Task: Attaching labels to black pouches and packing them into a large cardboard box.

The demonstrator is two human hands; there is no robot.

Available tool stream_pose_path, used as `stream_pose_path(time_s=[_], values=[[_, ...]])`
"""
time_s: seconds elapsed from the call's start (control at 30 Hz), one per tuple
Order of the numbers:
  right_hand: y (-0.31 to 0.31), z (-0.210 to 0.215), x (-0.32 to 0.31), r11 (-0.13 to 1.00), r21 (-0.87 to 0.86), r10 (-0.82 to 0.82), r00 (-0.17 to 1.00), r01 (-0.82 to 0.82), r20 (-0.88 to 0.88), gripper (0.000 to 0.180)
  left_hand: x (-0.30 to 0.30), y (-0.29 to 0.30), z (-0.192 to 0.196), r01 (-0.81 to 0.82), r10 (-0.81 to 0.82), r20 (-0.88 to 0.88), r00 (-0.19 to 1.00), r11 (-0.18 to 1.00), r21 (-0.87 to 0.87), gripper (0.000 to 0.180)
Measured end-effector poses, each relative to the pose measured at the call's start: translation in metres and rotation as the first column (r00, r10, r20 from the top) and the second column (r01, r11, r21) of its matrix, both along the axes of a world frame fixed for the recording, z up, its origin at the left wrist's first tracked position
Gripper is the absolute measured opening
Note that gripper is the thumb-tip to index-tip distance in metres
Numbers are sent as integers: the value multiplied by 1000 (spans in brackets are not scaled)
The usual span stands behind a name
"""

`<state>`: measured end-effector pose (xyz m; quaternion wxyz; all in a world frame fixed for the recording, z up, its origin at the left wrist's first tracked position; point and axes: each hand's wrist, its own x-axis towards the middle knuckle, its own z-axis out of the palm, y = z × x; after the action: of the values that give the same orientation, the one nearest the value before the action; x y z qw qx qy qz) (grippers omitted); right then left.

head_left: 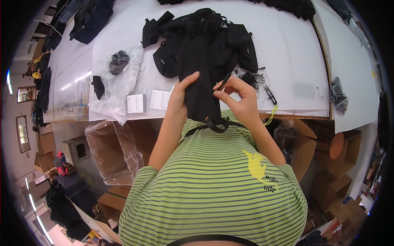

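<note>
A long black fabric pouch (200,92) hangs over the table's near edge, a strap loop at its lower end. My left hand (177,100) grips its left side, thumb lying on top. At its right edge, my right hand (240,98) pinches a slim black piece (224,81), which looks like a strap end or pull; its exact kind is unclear. Beyond the pouch lies a heap of similar black pouches (246,47). Right of my right hand are a tangle of black thread (251,79) and thread snips (269,94) on a yellow-green cord.
Left on the white table (287,53) lie clear plastic bags (131,61), a small black pouch (97,87) and stacks of printed labels (136,103). A wrapped dark bundle (338,95) lies far right. Cardboard boxes (108,145) stand below the table edge.
</note>
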<state>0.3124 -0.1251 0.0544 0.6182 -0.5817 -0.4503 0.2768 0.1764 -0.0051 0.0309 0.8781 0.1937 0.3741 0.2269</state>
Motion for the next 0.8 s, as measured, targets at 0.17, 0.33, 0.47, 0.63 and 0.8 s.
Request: stream_pose_path(time_s=[0.17,0.33,0.47,0.63,0.8], values=[[-7,1,-5,987,-41,150,984,-154,-99,11,-5,4,1,-47,51,115,992,998,-33,18],[-10,8,-8,974,-30,224,973,-226,-45,10,-5,12,-1,-12,38,175,984,989,-147,18],[-12,10,-11,960,-64,273,962,-274,-25,9,-6,13,1,12,10,213,977,995,-98,18],[-4,31,-14,986,95,121,982,-135,143,11,4,5,4,49,-50,48,998,998,25,22],[4,22,-12,963,249,-9,913,-102,407,16,8,8,0,24,-19,92,996,999,-47,24]])
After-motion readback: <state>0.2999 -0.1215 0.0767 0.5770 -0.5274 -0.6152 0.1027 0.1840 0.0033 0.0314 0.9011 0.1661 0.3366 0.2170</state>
